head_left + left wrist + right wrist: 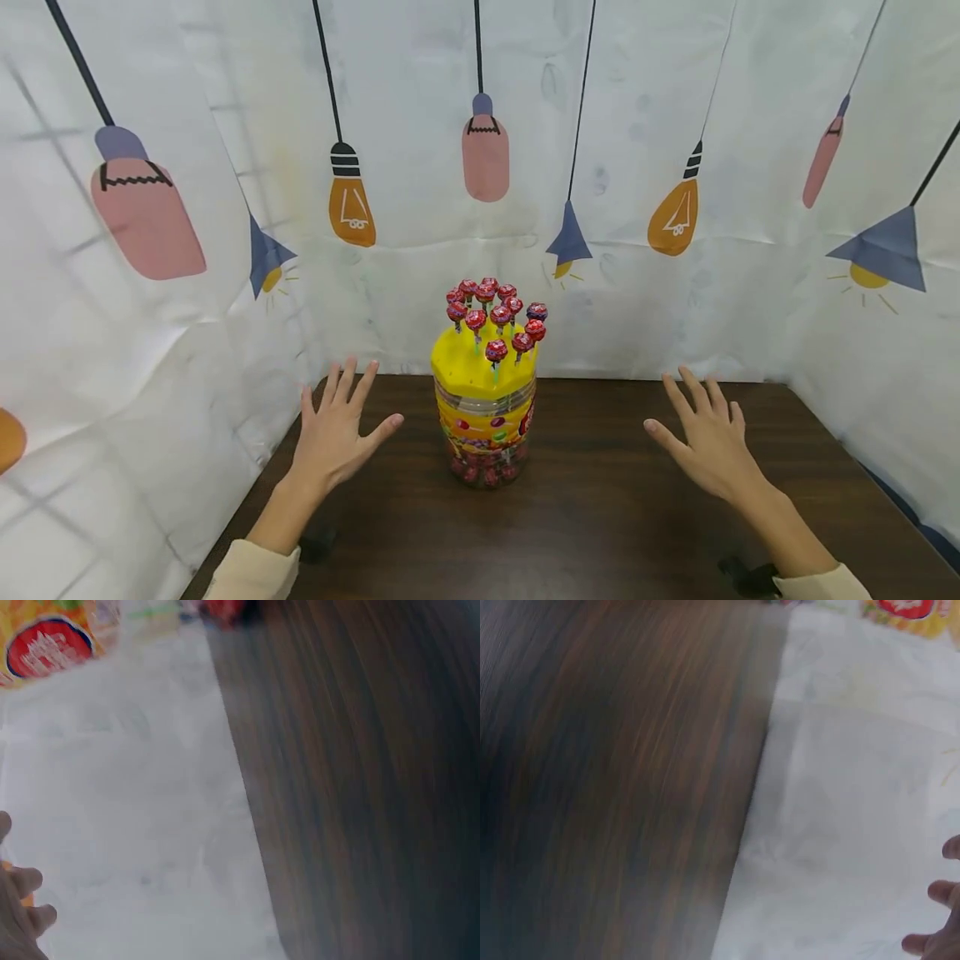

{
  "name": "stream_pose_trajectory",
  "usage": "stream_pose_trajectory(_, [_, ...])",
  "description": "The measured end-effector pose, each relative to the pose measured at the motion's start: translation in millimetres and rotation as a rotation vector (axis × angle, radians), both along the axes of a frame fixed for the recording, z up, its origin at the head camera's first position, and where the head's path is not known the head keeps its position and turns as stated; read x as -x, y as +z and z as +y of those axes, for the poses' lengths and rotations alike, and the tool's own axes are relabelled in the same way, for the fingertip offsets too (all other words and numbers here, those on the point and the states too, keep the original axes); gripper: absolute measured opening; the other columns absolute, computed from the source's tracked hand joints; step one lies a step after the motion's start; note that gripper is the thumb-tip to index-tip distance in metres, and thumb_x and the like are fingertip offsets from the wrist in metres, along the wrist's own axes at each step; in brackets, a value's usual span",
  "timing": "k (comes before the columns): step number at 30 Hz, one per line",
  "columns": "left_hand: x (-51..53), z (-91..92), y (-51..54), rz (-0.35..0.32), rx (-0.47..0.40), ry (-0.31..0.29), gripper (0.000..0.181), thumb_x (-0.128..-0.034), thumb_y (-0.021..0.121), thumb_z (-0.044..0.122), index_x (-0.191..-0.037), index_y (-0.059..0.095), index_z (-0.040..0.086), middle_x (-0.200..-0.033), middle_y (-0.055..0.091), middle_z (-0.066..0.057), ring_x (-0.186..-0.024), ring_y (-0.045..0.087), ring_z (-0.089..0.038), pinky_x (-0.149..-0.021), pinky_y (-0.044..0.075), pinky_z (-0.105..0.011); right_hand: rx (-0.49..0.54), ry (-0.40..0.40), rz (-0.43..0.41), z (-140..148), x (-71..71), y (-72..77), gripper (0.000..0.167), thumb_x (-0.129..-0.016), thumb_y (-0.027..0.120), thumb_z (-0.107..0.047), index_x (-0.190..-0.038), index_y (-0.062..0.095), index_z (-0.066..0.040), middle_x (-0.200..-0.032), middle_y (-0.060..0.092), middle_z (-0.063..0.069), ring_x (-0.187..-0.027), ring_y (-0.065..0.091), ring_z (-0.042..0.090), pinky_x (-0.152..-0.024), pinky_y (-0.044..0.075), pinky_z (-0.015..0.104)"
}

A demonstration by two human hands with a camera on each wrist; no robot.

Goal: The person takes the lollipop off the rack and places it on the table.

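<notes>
A clear jar with a yellow lid and a colourful label stands upright on the dark table. Several red-wrapped lollipops stick up from the lid, and more red ones show through the jar's lower part. To the jar's left, my left hand is spread with straight fingers and holds nothing. My right hand, also spread and holding nothing, is farther off on the jar's right. Neither hand touches the jar. Both wrist views catch only fingertips and part of the jar's label.
The dark wooden table reaches back to a white cloth backdrop printed with hanging lamps and bulbs. The cloth also encloses the left and right sides. A dark object shows beneath my right wrist.
</notes>
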State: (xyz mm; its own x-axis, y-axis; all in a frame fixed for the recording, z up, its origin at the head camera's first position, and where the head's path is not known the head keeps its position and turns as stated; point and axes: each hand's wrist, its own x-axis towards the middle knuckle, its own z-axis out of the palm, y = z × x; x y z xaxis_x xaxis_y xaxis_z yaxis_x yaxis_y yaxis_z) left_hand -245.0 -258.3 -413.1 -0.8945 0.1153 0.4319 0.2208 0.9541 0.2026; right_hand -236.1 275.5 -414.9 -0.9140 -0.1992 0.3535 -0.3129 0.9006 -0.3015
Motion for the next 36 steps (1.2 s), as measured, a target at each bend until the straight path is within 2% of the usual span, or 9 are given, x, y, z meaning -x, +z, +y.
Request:
stream_pose_trajectory(7, [-6.0, 28.8, -5.7, 0.132, -0.225, -0.144, 0.086, -0.0945, 0.065, 0.053, -0.165, 0.02, 0.032, -0.169, 0.027, -0.013, -0.154, 0.027, -0.041, -0.12, 0.016, -0.072, 0.237, 0.12, 0.101, -20, -6.3, -8.6, 0.072, -0.104, 0.056, -0.033, -0.165, 0.02, -0.022, -0.169, 0.019, 0.02, -0.149, 0.019, 0.055, -0.107, 0.011, 0.084])
stream_pose_trajectory(14, [-7.5, 52.0, -5.8, 0.179, -0.485, -0.283, 0.076, -0.0957, 0.067, 0.031, -0.162, 0.029, 0.033, -0.164, 0.038, -0.007, -0.149, 0.038, -0.037, -0.115, 0.031, -0.069, 0.448, 0.209, 0.111, -40, -8.1, -6.9, 0.063, -0.104, 0.057, -0.019, -0.161, 0.032, -0.024, -0.16, 0.034, 0.016, -0.145, 0.033, 0.049, -0.102, 0.031, 0.08])
stream_pose_trajectory(16, [-6.4, 56.9, -4.1, 0.187, -0.546, -0.324, 0.073, -0.096, 0.067, 0.026, -0.16, 0.033, 0.032, -0.162, 0.042, -0.007, -0.146, 0.042, -0.035, -0.114, 0.034, -0.067, 0.48, 0.226, 0.116, -46, -7.4, -4.0, 0.059, -0.104, 0.056, -0.017, -0.159, 0.036, -0.024, -0.156, 0.04, 0.012, -0.142, 0.039, 0.04, -0.108, 0.038, 0.066])
stream_pose_trajectory(19, [-3.7, 63.8, 0.5, 0.194, -0.634, -0.385, 0.069, -0.0963, 0.066, 0.019, -0.158, 0.037, 0.029, -0.158, 0.046, -0.004, -0.142, 0.047, -0.031, -0.115, 0.038, -0.057, 0.521, 0.258, 0.127, -54, -4.5, 1.5, 0.056, -0.105, 0.055, -0.014, -0.157, 0.039, -0.025, -0.15, 0.046, 0.007, -0.134, 0.047, 0.031, -0.112, 0.041, 0.036])
stream_pose_trajectory(21, [-2.0, 68.5, 4.3, 0.183, -0.698, -0.42, 0.067, -0.0969, 0.064, 0.016, -0.157, 0.038, 0.029, -0.158, 0.047, -0.001, -0.141, 0.048, -0.029, -0.115, 0.039, -0.05, 0.561, 0.279, 0.121, -60, -2.1, 6.6, 0.055, -0.106, 0.055, -0.014, -0.156, 0.039, -0.028, -0.148, 0.048, 0.003, -0.13, 0.051, 0.027, -0.107, 0.04, 0.018])
stream_pose_trajectory(23, [-0.1, 72.6, 7.9, 0.156, -0.768, -0.459, 0.067, -0.0976, 0.063, 0.014, -0.157, 0.038, 0.03, -0.159, 0.045, 0.003, -0.142, 0.048, -0.029, -0.115, 0.04, -0.046, 0.615, 0.308, 0.098, -66, 0.5, 13.1, 0.054, -0.106, 0.055, -0.014, -0.156, 0.04, -0.029, -0.147, 0.049, 0.002, -0.128, 0.055, 0.025, -0.105, 0.04, 0.011])
stream_pose_trajectory(26, [3.7, 78.1, 12.0, 0.104, -0.858, -0.511, 0.068, -0.0976, 0.063, 0.012, -0.158, 0.037, 0.031, -0.162, 0.04, 0.005, -0.144, 0.046, -0.029, -0.116, 0.039, -0.049, 0.708, 0.334, 0.044, -76, 4.9, 23.7, 0.054, -0.105, 0.058, -0.016, -0.155, 0.041, -0.03, -0.145, 0.052, 0.001, -0.126, 0.059, 0.024, -0.101, 0.046, 0.013])
stream_pose_trajectory(31, [12.1, 84.9, 15.1, 0.007, -0.976, -0.58, 0.074, -0.0951, 0.064, 0.012, -0.159, 0.033, 0.031, -0.165, 0.032, 0.005, -0.147, 0.04, -0.029, -0.115, 0.037, -0.063, 0.818, 0.378, 0.009, -92, 14.6, 40.1, 0.054, -0.103, 0.062, -0.015, -0.153, 0.045, -0.025, -0.138, 0.057, 0.007, -0.12, 0.066, 0.018, -0.093, 0.054, 0.018])
stream_pose_trajectory(36, [19.2, 88.4, 14.5, -0.07, -1.031, -0.648, 0.082, -0.0922, 0.068, 0.018, -0.162, 0.027, 0.026, -0.169, 0.023, -0.002, -0.149, 0.036, -0.034, -0.114, 0.033, -0.069, 0.884, 0.42, -0.013, -104, 23.2, 55.7, 0.055, -0.102, 0.064, -0.015, -0.153, 0.046, -0.025, -0.132, 0.059, 0.008, -0.114, 0.069, 0.013, -0.093, 0.056, 0.021])
